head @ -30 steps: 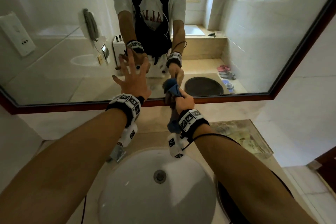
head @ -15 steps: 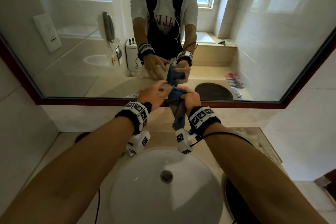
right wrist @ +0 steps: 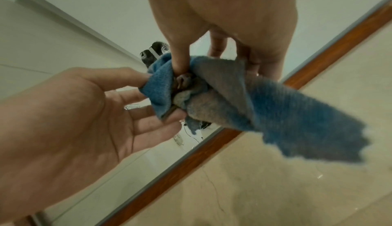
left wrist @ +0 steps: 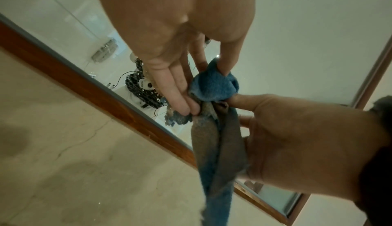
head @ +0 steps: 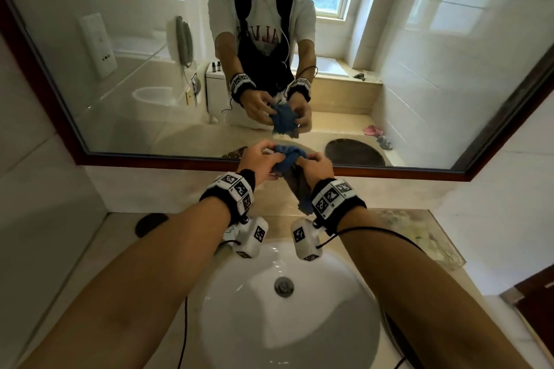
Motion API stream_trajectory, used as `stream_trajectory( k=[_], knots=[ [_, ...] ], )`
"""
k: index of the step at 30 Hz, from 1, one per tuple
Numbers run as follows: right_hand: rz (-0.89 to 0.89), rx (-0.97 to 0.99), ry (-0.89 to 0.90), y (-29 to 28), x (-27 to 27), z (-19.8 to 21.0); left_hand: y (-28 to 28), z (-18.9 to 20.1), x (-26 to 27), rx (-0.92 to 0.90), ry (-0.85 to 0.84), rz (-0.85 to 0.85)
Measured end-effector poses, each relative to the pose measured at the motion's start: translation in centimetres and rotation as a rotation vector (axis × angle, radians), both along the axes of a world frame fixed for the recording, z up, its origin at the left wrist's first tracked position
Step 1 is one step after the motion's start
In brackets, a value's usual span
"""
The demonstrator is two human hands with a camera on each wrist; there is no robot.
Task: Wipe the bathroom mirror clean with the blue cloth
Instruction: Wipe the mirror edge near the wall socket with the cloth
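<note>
Both hands pinch the blue cloth (head: 287, 156) near the middle of the head view: left hand (head: 260, 162) on the bunched top, right hand (head: 315, 168) beside it (a tail hangs below). It is held just before the mirror (head: 419, 69), not touching the glass. I judge they are folding it; next, press a flat pad against the glass.

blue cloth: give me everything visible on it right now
The blue cloth looks like a knitted or terry rag, bright blue with greyed, worn patches and a frayed edge. It is bunched and twisted, not spread flat. The left hand pinches one bunched end; the right hand grips the middle, and a loose tail hangs below it. It is held just in front of the mirror's lower wooden frame, above the sink.
</note>
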State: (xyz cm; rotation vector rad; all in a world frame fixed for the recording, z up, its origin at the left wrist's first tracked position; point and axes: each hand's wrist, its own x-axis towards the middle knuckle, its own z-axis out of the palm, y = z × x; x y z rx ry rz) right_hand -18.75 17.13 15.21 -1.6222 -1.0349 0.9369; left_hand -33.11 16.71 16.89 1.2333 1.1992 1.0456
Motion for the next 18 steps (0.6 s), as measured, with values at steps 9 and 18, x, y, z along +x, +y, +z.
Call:
stream_trajectory(
  k=[9,18],
  knots=[
    [-0.085,-0.128,0.562,-2.0,0.6,1.2,-0.7,-0.1,0.7,-0.159,-0.062,-0.098],
    [-0.012,-0.044,0.596,-0.9,3.2,2.5,-0.7,1.7,4.6,-0.167,-0.186,-0.043]
  ],
)
